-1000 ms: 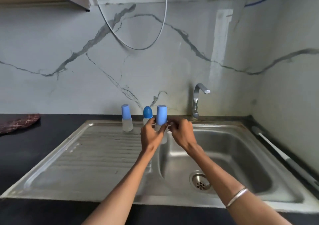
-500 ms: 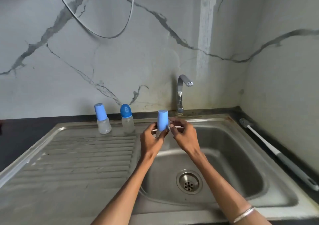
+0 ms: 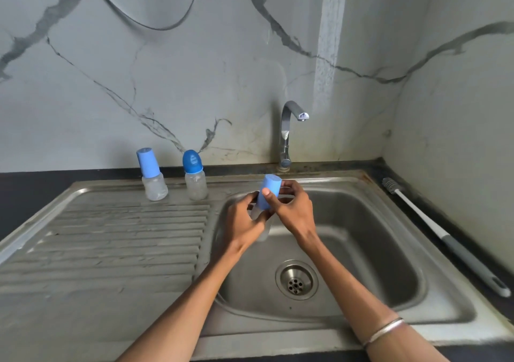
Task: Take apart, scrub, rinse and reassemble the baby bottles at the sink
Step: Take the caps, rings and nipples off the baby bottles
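Over the sink basin [image 3: 375, 250] I hold a small clear baby bottle [image 3: 264, 229] with a light blue cap [image 3: 269, 192]. My left hand [image 3: 244, 222] grips the clear body from the left. My right hand [image 3: 292, 208] curls round the blue cap, thumb across its front. The bottle leans slightly, and most of its body is hidden by my fingers. Two more capped bottles stand upright at the back of the drainboard: one with a light blue cap [image 3: 151, 175], one with a darker blue domed cap [image 3: 194, 175].
A chrome tap [image 3: 289, 131] rises behind the basin with no water running. A long white and grey bottle brush [image 3: 442, 236] lies on the dark counter to the right. The ribbed drainboard [image 3: 111, 236] spreads left. The drain [image 3: 296, 279] sits below my hands.
The bottle came off the back ledge and out over the basin. My right hand shifted from beside the bottle onto its blue cap. The view dropped and swung right.
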`<state>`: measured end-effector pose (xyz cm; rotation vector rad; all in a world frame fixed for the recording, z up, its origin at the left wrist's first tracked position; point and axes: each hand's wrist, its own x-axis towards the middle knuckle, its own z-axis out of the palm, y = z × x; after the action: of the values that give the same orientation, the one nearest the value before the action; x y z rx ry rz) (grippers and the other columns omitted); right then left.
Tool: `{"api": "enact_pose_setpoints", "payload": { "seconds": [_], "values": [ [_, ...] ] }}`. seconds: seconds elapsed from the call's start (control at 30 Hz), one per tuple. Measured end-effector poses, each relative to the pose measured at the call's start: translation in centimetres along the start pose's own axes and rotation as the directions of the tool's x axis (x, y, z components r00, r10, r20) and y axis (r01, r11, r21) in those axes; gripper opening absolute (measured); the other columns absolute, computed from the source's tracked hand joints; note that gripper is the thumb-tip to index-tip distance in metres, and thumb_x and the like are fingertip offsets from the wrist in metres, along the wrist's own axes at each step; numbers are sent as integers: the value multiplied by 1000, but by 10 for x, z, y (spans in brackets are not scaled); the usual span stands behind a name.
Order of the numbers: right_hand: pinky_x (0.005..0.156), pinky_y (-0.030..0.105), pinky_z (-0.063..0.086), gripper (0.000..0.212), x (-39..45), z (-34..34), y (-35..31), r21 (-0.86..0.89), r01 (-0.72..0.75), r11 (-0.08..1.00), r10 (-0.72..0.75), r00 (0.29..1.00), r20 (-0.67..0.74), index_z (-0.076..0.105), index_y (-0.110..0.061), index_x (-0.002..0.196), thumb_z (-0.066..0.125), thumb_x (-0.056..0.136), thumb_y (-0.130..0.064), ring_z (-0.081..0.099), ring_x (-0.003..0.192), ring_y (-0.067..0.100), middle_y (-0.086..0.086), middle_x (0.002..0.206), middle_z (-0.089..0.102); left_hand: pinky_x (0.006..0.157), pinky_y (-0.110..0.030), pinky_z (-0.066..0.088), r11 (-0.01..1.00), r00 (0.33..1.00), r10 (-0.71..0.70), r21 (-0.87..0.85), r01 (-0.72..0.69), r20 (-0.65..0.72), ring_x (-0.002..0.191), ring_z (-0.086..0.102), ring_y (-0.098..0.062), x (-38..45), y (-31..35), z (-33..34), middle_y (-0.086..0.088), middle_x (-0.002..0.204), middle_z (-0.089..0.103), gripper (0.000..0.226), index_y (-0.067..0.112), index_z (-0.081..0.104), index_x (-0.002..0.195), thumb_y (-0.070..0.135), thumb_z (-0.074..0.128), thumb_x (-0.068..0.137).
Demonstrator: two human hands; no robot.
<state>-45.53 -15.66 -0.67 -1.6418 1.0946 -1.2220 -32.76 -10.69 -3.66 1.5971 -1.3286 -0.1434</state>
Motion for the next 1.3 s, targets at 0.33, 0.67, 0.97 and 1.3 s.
{"api": "enact_pose_setpoints", "payload": {
  "seconds": [0.33,0.67,0.97,1.3],
  "values": [
    [70,13,51,49,3,3,-3,59,-13,998,19,994,-103,67,-20,100,85,69,-53,66,81,-4,-12,89,71,66,-33,58,995,999,-51,-91,51,3,72,68,-1,-1,10,6,14,81,72,29,37,68,101,53,71,77],
    [70,12,54,41,5,0,-4,6,67,998,-66,998,-23,73,-17,101,86,71,-43,69,79,-5,-9,87,75,68,-35,55,976,991,-113,-176,125,78,77,71,-18,1,16,1,1,82,75,23,17,76,100,28,79,80],
    [92,28,54,31,10,-12,1,67,57,996,-71,971,228,67,-17,123,69,92,-24,68,103,8,-3,110,73,63,-35,51,984,990,-100,-137,113,96,68,66,-12,1,16,-4,6,76,73,24,22,75,95,39,77,77],
    [60,18,54,45,6,-10,-7,88,19,996,-23,999,43,76,-14,99,93,64,-36,70,69,4,-4,80,76,54,-14,43,982,990,-93,-155,108,103,68,64,-8,1,29,3,-2,80,72,24,11,75,99,24,82,80]
  ]
}}
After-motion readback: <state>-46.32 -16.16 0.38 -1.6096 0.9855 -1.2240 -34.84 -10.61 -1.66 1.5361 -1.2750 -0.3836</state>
